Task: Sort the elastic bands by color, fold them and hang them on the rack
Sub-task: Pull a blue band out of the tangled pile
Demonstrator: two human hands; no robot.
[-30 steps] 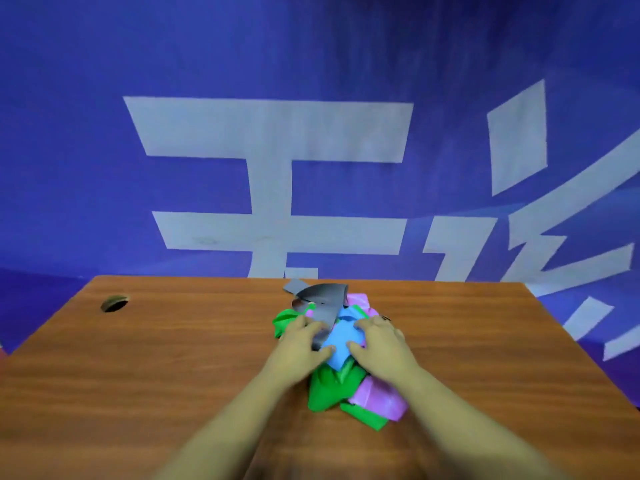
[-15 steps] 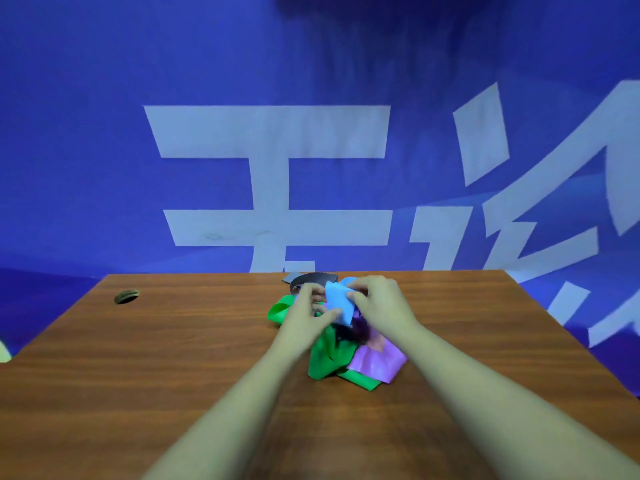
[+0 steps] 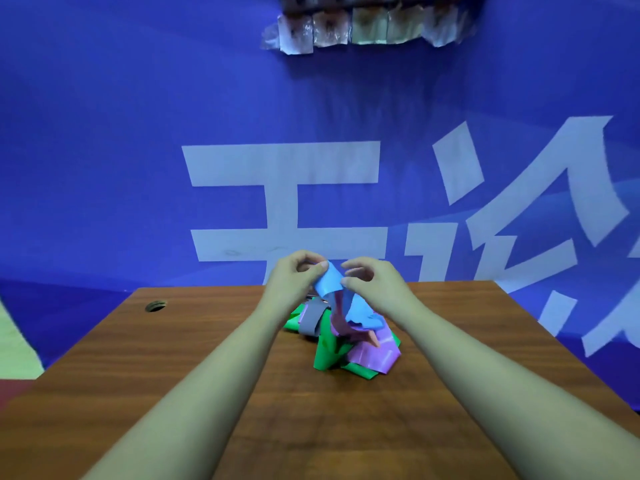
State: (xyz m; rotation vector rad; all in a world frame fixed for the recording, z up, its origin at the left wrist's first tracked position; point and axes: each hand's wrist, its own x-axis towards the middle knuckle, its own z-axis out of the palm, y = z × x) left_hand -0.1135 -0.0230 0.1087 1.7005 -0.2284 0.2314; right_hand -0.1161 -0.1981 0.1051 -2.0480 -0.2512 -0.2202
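Note:
A tangled pile of elastic bands lies at the middle of the wooden table (image 3: pixel 145 368): green bands (image 3: pixel 327 356), purple bands (image 3: pixel 375 355) and a grey band (image 3: pixel 311 320). Above the pile I hold up a light blue band (image 3: pixel 329 284). My left hand (image 3: pixel 294 282) pinches its top left edge and my right hand (image 3: pixel 370 282) pinches its right edge. The lower part of the blue band trails down into the pile, beside a pink strip (image 3: pixel 341 311).
A blue banner (image 3: pixel 138 133) with large white characters hangs right behind the table. A row of small shiny packets (image 3: pixel 363 27) hangs at the top of the banner. A round cable hole (image 3: pixel 156 305) sits in the table's far left corner.
Both hands have lifted the blue band up off the pile, from table level to above the table's far edge. The view has tilted upward, revealing the packets at the top.

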